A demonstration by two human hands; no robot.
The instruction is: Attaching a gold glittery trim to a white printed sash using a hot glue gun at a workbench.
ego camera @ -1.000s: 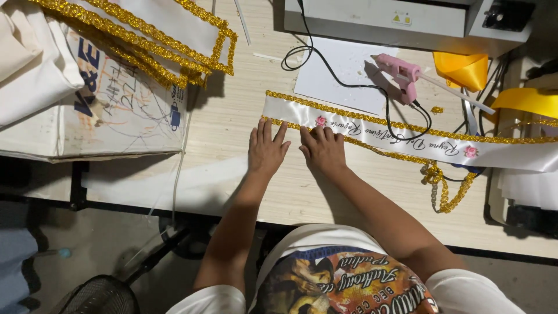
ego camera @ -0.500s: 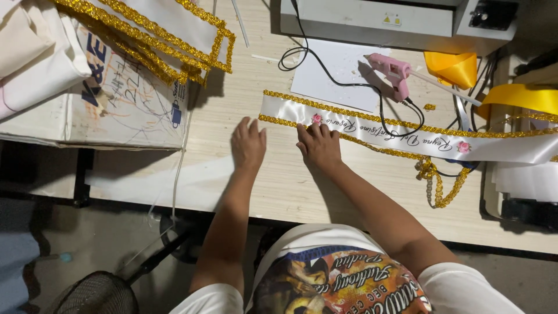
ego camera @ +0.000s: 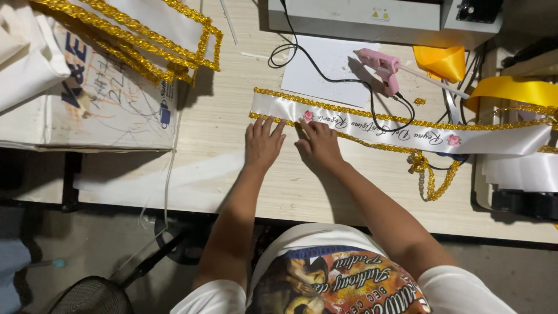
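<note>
A white satin sash with gold glitter trim and small pink flowers lies across the wooden table. My left hand rests flat with spread fingers, fingertips on the sash's lower gold edge near its left end. My right hand lies just beside it, fingers pressing the same lower edge below a pink flower. A loose length of gold trim hangs off the sash's lower edge to the right of my right hand.
A pink glue gun with a black cord lies on white paper behind the sash. More gold-trimmed sashes lie on a scribbled board at the back left. Yellow ribbon and a grey machine stand at the back right.
Both hands have shifted left along the sash's lower edge toward its left end, staying flat on the table. The sash itself has not moved.
</note>
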